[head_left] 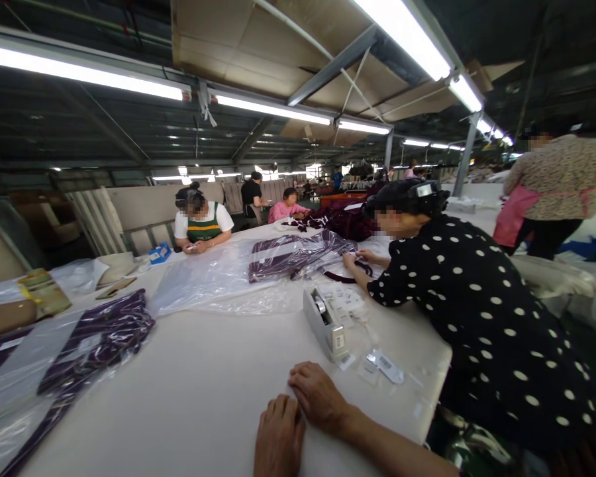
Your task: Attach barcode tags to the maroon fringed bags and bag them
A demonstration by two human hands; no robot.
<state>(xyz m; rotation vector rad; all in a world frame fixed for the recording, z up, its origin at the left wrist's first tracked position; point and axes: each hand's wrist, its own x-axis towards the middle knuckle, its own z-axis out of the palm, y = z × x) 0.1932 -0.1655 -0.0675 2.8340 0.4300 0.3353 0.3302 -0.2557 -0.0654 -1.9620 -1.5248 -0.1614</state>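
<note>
Both my hands rest on the white tabletop [179,384] near the bottom of the view, side by side and almost touching. My left hand [279,434] lies palm down, fingers loosely bent, with nothing seen in it. Just right of it, my right hand [320,401] also rests palm down with relaxed, slightly bent fingers and no visible object. A grey tape dispenser [326,323] stands beyond my right hand, apart from it. White tags with barcodes [385,366] and small clear packets lie right of the dispenser.
Plastic-wrapped dark purple garments lie at left [97,338] and mid-table [283,255]. A co-worker in a polka-dot top [477,298] leans over the right side, hands on dark fabric. Another co-worker [203,228] leans on the far edge. A phone [116,288] lies left.
</note>
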